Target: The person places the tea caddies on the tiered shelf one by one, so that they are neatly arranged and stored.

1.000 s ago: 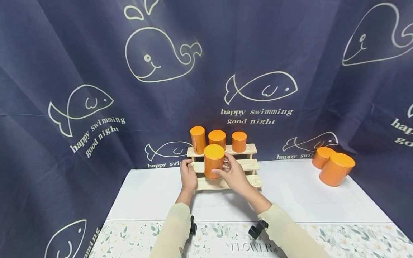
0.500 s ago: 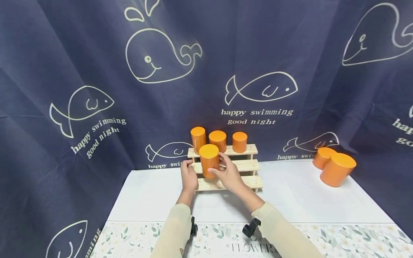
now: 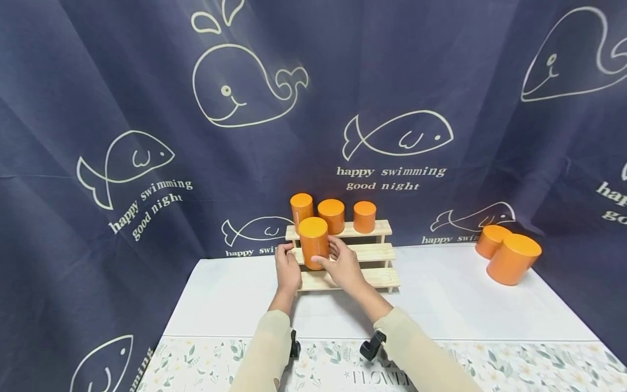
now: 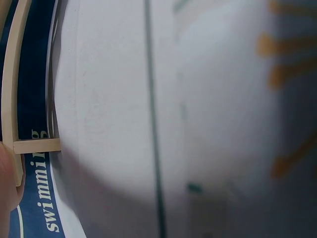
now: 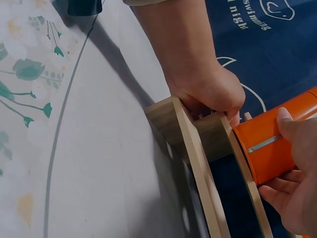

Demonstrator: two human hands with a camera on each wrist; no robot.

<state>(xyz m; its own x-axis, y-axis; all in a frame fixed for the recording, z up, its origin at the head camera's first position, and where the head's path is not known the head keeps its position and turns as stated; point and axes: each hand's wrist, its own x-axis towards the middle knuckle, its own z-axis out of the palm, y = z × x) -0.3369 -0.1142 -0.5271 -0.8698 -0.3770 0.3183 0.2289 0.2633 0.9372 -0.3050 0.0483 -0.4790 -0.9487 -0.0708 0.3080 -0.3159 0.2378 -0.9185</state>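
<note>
An orange cylindrical canister point(image 3: 314, 245) stands upright at the left end of the middle step of a three-tier wooden rack point(image 3: 369, 278). My right hand point(image 3: 344, 267) holds it from the right side, thumb in front and fingers behind. In the right wrist view the canister point(image 5: 270, 144) shows a pale strip down its side, and its base meets the step's edge. My left hand point(image 3: 288, 268) grips the rack's left end. Only a bit of that hand point(image 4: 7, 181) shows in the left wrist view, against the wood.
On the top step stand three orange canisters: a tall one point(image 3: 302, 209), a wide one point(image 3: 331, 216) and a small one point(image 3: 364, 217). Two more, a smaller one point(image 3: 491, 241) and a larger one point(image 3: 513, 259), stand on the white tabletop point(image 3: 441, 294) at right. A blue curtain point(image 3: 274, 152) hangs behind.
My right hand has moved left with the canister, from near the rack's middle to the left end of the middle step. The left hand stays on the rack's left end.
</note>
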